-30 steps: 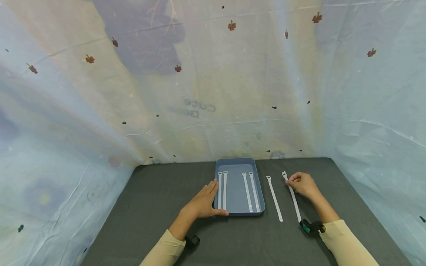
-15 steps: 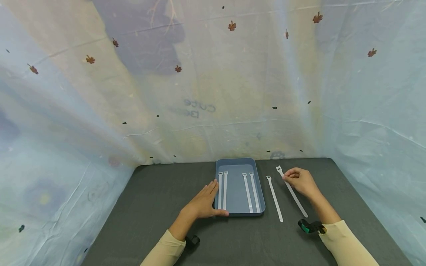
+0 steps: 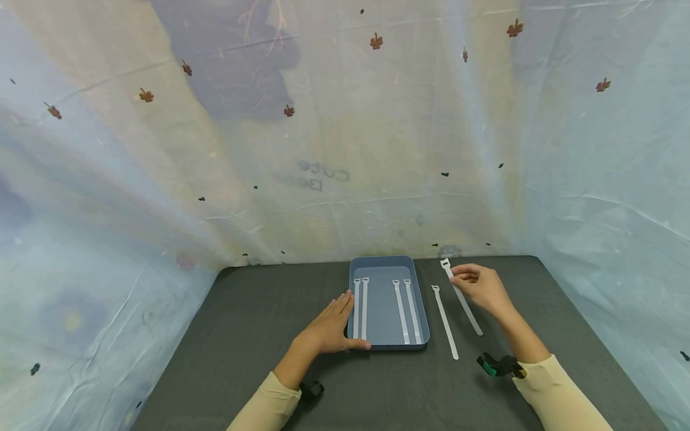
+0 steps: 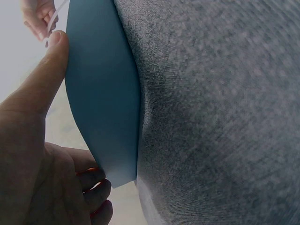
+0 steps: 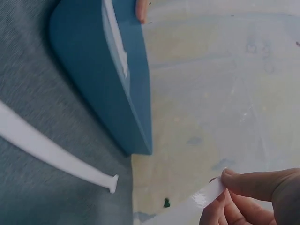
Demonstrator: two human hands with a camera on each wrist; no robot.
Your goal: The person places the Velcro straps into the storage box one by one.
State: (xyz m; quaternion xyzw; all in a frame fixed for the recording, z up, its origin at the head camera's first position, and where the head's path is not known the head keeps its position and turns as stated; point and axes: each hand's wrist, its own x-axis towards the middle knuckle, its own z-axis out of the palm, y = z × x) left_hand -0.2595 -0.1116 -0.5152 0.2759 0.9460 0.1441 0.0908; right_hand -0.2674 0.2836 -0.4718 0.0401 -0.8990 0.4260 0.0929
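Right hand (image 3: 482, 288) has a white strap (image 3: 465, 304) in a thumb-and-finger pinch, no gap beyond the strap itself, just below the slotted head. Head pokes toward 11 o'clock, tail toward 5. With just that one pinch, imo it could swivel, and a drooping tail could snag the loose strap (image 3: 445, 323) at the hand's 8 o'clock. Tray (image 3: 383, 308) sits at 9 o'clock, four more straps (image 3: 364, 308) inside: two at its 9, two at its 3. Left hand (image 3: 330, 329) is spread, not clenched, touching its 8 o'clock corner; pushing too hard could probably skid it.
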